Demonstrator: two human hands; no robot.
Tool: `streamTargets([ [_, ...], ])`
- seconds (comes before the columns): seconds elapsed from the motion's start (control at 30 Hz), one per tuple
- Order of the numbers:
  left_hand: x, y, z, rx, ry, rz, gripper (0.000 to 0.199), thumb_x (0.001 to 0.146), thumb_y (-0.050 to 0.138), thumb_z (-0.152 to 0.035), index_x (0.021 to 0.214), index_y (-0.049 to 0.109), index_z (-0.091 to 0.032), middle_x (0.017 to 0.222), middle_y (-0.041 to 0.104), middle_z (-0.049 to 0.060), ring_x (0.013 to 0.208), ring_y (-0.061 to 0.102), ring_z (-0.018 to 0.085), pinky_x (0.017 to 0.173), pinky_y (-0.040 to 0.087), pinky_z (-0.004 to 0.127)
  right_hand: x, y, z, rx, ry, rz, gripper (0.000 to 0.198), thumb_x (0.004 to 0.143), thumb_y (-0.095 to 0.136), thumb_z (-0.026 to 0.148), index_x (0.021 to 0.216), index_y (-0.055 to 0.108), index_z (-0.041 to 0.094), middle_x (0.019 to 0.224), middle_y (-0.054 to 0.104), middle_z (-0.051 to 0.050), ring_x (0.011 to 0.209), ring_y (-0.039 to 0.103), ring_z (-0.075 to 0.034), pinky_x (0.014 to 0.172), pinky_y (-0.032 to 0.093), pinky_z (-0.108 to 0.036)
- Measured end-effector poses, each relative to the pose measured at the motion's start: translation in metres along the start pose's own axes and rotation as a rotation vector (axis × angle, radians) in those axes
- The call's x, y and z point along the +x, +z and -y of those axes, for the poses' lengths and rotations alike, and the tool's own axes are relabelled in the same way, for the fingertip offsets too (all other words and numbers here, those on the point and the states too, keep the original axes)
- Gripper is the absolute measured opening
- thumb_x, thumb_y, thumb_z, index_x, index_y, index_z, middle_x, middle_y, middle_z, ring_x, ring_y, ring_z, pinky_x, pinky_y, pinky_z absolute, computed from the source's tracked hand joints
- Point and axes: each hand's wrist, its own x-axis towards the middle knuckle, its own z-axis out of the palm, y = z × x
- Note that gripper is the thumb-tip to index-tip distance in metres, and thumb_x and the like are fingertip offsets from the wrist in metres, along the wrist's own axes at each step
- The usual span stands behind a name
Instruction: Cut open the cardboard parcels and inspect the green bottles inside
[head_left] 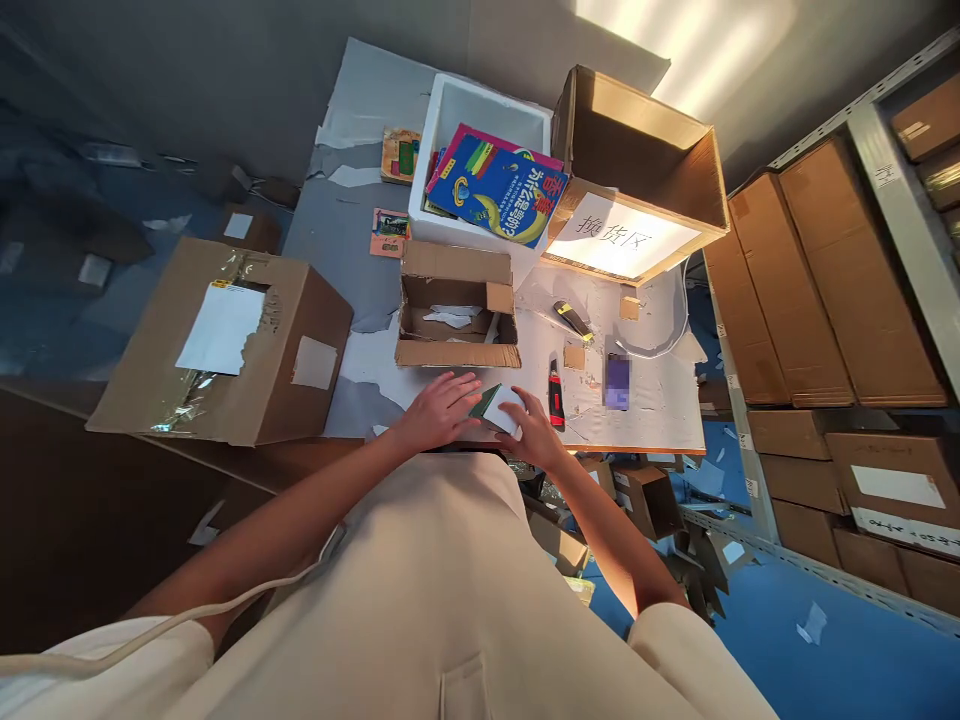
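A small box point(501, 411) with a white face and a dark green side is tilted at the table's front edge. My right hand point(531, 432) grips it, thumb and fingers curled around the white part. My left hand point(441, 410) is at the green side with its fingers stretched out; whether they press on the box I cannot tell. Just beyond the hands stands an open cardboard box point(457, 354) with paper scraps inside. A red and black utility knife point(556, 396) lies right of my right hand.
Behind are a white foam box point(425, 150) of books point(499, 190) and a large open carton point(637, 235). A yellow and black cutter point(574, 320) and purple box point(618, 382) lie right. A taped carton point(292, 290) stands left; shelving point(757, 470) lines the right.
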Motion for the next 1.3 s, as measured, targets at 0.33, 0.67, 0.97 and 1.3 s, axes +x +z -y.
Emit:
streamTargets([
  [0.33,0.039,-0.051,0.067,0.312,-0.274,-0.35,0.038,0.094,0.042,-0.037,0.128,0.055,-0.025,0.14,0.052,0.012,0.138,0.038,0.028,0.114,0.018,0.058,-0.001,0.007,-0.008,0.027,-0.034,-0.049,0.046,0.08,0.066,0.031,0.124,0.057,0.023,0.143,0.037,-0.018,0.134,0.039,-0.031,0.099,0.047,-0.048],
  [0.67,0.044,-0.028,0.081,0.413,-0.291,-0.261,0.07,0.086,0.049,-0.051,0.145,0.036,-0.017,0.152,0.03,0.022,0.142,0.025,0.039,0.111,0.018,0.062,0.006,0.003,-0.016,0.001,0.057,-0.027,0.047,0.078,0.062,0.033,0.124,0.06,0.028,0.138,0.048,-0.012,0.126,0.05,-0.028,0.097,0.051,-0.043],
  [0.97,0.047,-0.02,0.092,0.5,-0.314,-0.255,0.075,0.082,0.048,-0.06,0.142,0.041,-0.016,0.143,0.045,0.022,0.132,0.041,0.04,0.103,0.033,0.057,0.027,-0.172,-0.044,0.075,-0.075,-0.58,0.048,0.072,0.07,0.033,0.119,0.057,0.031,0.127,0.051,-0.013,0.117,0.056,-0.032,0.085,0.055,-0.046],
  [1.3,0.036,-0.009,0.096,0.684,-0.241,-0.321,0.077,0.08,0.053,-0.057,0.143,0.039,-0.015,0.137,0.052,0.021,0.125,0.048,0.039,0.102,0.031,0.052,0.221,-0.381,-0.179,-0.172,0.082,-1.152,0.053,0.077,0.066,0.029,0.125,0.05,0.012,0.118,0.049,-0.016,0.11,0.048,-0.024,0.099,0.042,-0.041],
])
